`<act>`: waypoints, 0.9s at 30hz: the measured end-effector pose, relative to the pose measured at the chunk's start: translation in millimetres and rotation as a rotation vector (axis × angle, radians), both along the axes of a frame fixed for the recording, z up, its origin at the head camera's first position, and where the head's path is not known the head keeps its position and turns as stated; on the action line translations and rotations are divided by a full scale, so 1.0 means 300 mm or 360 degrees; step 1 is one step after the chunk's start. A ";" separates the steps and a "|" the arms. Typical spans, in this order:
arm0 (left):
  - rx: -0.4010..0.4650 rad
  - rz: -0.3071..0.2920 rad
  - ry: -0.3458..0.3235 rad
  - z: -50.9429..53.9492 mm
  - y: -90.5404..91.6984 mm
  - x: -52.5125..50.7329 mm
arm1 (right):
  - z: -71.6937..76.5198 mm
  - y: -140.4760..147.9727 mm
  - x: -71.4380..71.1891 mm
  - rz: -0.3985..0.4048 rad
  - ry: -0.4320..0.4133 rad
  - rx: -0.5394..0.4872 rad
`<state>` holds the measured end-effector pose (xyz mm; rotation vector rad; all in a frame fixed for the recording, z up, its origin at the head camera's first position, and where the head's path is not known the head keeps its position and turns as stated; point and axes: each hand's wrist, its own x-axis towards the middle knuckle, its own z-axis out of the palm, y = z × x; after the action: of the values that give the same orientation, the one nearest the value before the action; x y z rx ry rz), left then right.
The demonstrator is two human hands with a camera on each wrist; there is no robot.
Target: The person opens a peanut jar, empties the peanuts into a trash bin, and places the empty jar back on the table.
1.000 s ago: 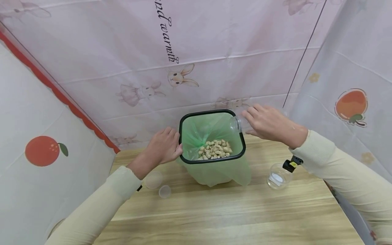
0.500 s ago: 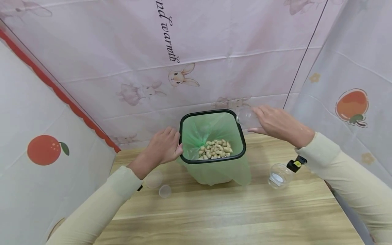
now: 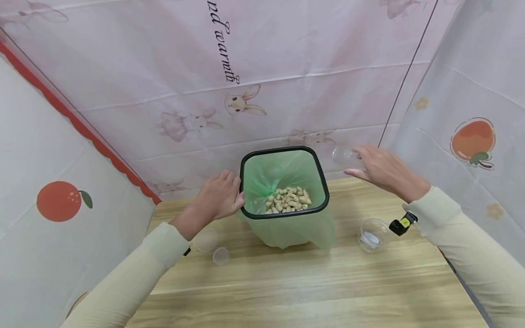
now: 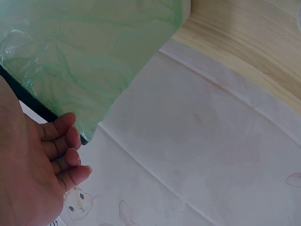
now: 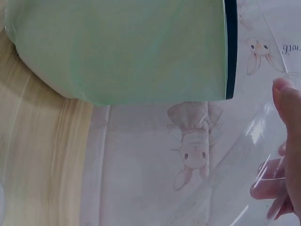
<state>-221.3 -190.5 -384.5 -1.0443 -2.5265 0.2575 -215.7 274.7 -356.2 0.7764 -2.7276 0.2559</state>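
A small bin with a black rim (image 3: 283, 215) and a pale green liner bag (image 3: 283, 232) stands on the table in the head view. Several unshelled peanuts (image 3: 289, 200) lie inside it. My left hand (image 3: 217, 195) grips the rim on the left side; the left wrist view shows its fingers (image 4: 63, 155) curled at the dark rim (image 4: 35, 104). To the right of the bin, my right hand (image 3: 383, 169) holds a clear plastic jar (image 3: 342, 155) above the table, apart from the rim. In the right wrist view the transparent jar (image 5: 256, 132) sits between thumb and fingers.
A clear cup (image 3: 373, 236) with a white patch at its bottom stands right of the bin on the wooden table (image 3: 303, 287). Two translucent round lids (image 3: 206, 240) lie on the left. Printed cloth walls (image 3: 176, 91) enclose the back and sides.
My right hand has moved right with the clear jar, from over the bin's right rim to beside the bin. My left hand stays on the rim, and the peanuts look unchanged.
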 end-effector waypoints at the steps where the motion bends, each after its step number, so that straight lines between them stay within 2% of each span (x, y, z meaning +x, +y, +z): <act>1: -0.0001 -0.0002 0.0003 0.000 0.000 0.001 | -0.006 0.006 0.002 -0.0027 -0.0040 -0.0031; 7: 0.0006 -0.0006 0.0002 0.003 -0.001 0.006 | -0.040 0.028 0.014 -0.0166 -0.0208 -0.0188; 12: 0.0000 -0.0008 0.0001 0.002 0.003 0.004 | -0.088 0.063 0.018 -0.0235 -0.0241 -0.0306; 19: 0.0001 0.0008 -0.0022 0.001 0.002 0.003 | -0.177 0.132 0.021 -0.0263 -0.0316 -0.0449; 27: -0.0009 0.0040 -0.0071 0.003 0.004 0.003 | -0.284 0.201 0.023 -0.0301 -0.0298 -0.0583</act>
<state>-220.3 -189.4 -383.7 -1.0322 -2.5815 0.2514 -208.6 335.1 -441.4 0.4081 -2.7772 0.7927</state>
